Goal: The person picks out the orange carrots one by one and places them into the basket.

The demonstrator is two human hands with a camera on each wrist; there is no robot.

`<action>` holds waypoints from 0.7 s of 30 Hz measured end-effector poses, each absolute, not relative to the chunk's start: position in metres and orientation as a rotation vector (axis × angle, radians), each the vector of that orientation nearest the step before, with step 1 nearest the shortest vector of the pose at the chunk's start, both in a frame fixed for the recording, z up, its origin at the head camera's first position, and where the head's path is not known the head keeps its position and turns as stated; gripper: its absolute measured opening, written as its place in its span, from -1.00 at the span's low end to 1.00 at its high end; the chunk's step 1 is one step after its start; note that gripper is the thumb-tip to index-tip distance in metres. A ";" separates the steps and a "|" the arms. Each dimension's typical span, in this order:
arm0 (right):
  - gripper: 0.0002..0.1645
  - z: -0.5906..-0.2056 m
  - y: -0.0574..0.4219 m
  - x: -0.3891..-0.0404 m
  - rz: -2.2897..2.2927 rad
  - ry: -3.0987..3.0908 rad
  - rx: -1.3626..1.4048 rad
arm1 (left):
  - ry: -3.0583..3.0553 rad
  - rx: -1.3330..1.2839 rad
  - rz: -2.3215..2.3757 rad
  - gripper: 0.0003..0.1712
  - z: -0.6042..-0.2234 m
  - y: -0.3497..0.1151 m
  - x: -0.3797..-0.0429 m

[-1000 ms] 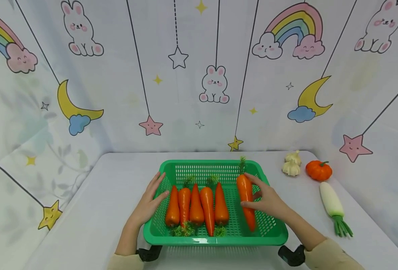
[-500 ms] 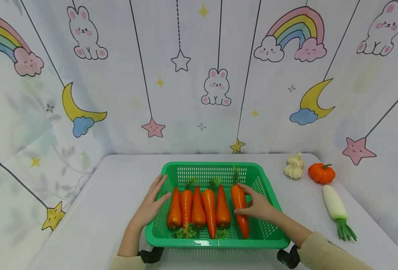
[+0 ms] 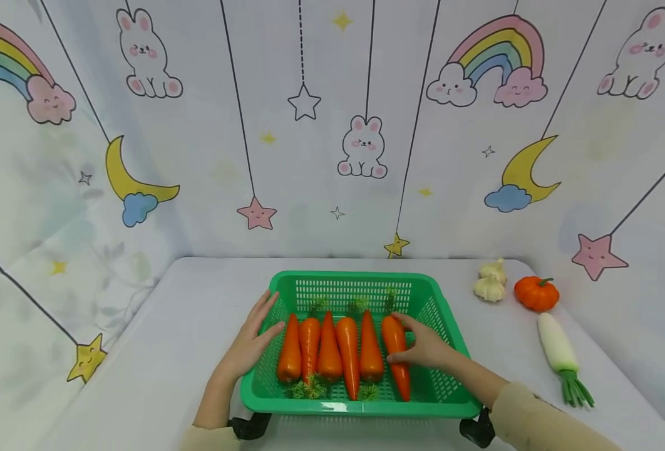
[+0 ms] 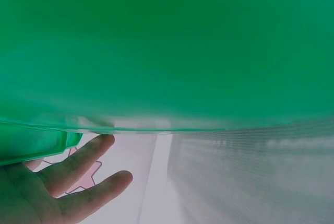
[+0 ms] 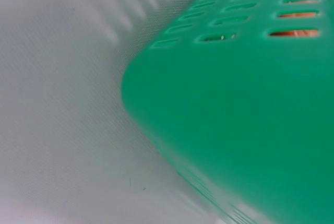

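A green plastic basket (image 3: 360,408) holds several orange carrots (image 3: 329,351) side by side, their leafy ends alternating front and back. At the right end of that row, my right hand (image 3: 425,346) pinches one carrot (image 3: 394,337) between thumb and fingers, its green top toward the back wall. My left hand (image 3: 248,344) lies with spread, straight fingers on the basket's left rim. In the left wrist view, fingers of the left hand (image 4: 68,187) show below the basket's green wall (image 4: 172,51). The right wrist view is filled by the basket's outer corner (image 5: 219,104), with the right hand hidden.
At the table's right side are garlic bulbs (image 3: 490,288), a small orange pumpkin (image 3: 536,294) and a white radish (image 3: 558,343) with green leaves. A patterned cloth (image 3: 310,156) with bunnies and stars hangs behind the white table (image 3: 197,313).
My right hand has brought its carrot left and lower, next to the row in the basket. The left hand has stayed at the left rim. The head view has shifted slightly.
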State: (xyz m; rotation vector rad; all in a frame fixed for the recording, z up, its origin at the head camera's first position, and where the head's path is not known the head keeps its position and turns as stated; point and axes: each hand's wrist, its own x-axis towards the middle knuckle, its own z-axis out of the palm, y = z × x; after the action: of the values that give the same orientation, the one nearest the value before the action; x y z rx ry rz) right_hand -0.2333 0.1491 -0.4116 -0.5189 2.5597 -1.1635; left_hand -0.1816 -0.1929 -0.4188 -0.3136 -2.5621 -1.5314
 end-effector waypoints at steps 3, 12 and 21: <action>0.10 -0.411 0.151 -0.232 -1.198 2.508 -0.509 | -2.562 -0.320 -1.536 -0.29 -0.417 -0.191 -0.182; 0.02 -0.408 0.156 -0.235 -1.300 2.361 -0.530 | -2.554 -0.304 -1.550 -0.28 -0.420 -0.188 -0.185; -0.04 -0.409 0.156 -0.235 -1.257 2.374 -0.523 | -2.566 -0.289 -1.522 -0.28 -0.420 -0.188 -0.182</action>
State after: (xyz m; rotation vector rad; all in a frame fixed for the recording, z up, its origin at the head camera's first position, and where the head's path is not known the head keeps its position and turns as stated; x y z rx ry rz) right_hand -0.2345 0.1557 -0.4090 -0.5228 2.3737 -1.2567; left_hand -0.1821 -0.1877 -0.4204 -0.2888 -2.5662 -1.5221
